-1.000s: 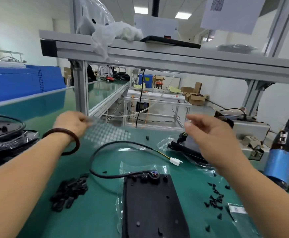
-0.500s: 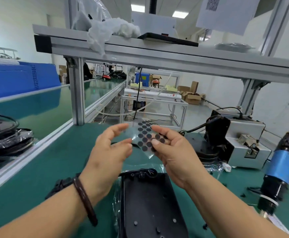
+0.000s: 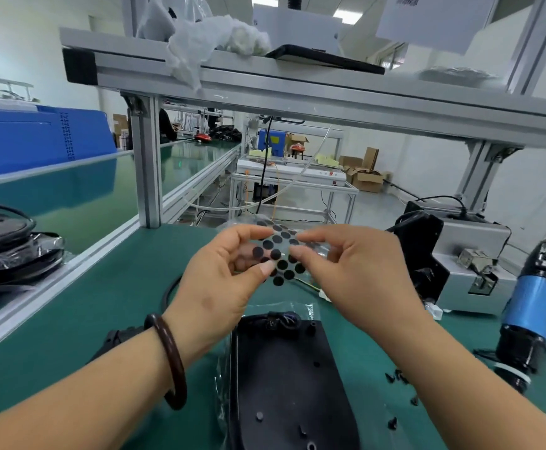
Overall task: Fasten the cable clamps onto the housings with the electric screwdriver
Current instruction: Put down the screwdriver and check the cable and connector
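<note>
Housing, matte black; clear film of round dots in pinch of left hand, right hand

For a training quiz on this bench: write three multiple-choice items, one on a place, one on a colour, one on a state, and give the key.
1. Where does the black housing lie?
A) in a drawer
B) flat on the green bench
C) hanging from a hook

2. What colour is the middle of the electric screwdriver body?
A) red
B) yellow
C) blue

3. How is the sheet of black dots held?
A) pinched by the left hand and the right hand
B) lying flat beside the housing
C) taped to a post

Key:
1 B, the housing rests on the green bench between the forearms.
2 C, a blue sleeve wraps the middle of the tool's body.
3 A, the thumb and fingers of both hands close on the sheet, raised above the housing.
</note>
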The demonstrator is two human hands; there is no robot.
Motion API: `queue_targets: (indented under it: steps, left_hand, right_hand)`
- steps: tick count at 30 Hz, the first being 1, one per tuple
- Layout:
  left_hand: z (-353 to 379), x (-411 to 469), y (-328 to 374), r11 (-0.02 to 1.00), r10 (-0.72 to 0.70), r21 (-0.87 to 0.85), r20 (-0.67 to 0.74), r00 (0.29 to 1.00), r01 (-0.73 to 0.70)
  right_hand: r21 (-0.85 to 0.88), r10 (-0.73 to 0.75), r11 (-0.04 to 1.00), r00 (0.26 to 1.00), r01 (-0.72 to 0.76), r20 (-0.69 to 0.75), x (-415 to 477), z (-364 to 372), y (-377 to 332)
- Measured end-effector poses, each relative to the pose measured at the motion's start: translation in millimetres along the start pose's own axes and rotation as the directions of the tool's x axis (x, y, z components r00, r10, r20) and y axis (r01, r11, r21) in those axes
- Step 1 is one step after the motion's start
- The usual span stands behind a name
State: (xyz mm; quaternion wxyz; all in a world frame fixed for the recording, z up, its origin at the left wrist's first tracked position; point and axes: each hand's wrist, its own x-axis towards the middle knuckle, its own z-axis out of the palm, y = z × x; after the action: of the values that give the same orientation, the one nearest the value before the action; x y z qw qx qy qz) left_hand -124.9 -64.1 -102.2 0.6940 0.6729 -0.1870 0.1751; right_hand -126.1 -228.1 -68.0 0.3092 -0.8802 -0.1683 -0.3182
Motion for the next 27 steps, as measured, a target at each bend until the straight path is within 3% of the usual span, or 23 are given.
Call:
queue_targets:
  steps: [2, 4, 11, 17, 21, 27]
  left_hand:
    - [2, 0, 1, 1.0, 0.015, -0.002, 0.015, 1.0, -0.015]
    - [3, -1, 2, 0.999, 0.038, -0.018, 0.044, 0.998, -0.037]
    - [4, -2, 3, 0.995, 0.104, 0.0, 0.068, 0.992, -0.104]
    - [0, -1, 9, 0.944, 0.204, 0.256, 0.049, 0.978, -0.21]
    - [0, -2, 9, 0.898, 0.24, 0.368, 0.051, 0.969, -0.242]
    - [0, 1, 11, 0.918, 0.235, 0.325, 0.012, 0.972, -0.226]
  right_hand:
    - [-0.052, -0.156, 0.987, 0.986, 0.152, -0.064, -1, 1, -5]
    - [-0.05, -0.214, 0.976, 0.976, 0.212, -0.038, -4, 8, -6]
    - [0.05, -0.234, 0.972, 0.971, 0.232, 0.046, -5, 11, -5]
    - [0.166, -0.227, 0.961, 0.974, 0.222, 0.012, -8, 16, -4]
    - [0.105, -0.245, 0.965, 0.969, 0.241, 0.033, -7, 16, -3]
    - [0.061, -0.275, 0.96, 0.961, 0.275, 0.004, -8, 14, -3]
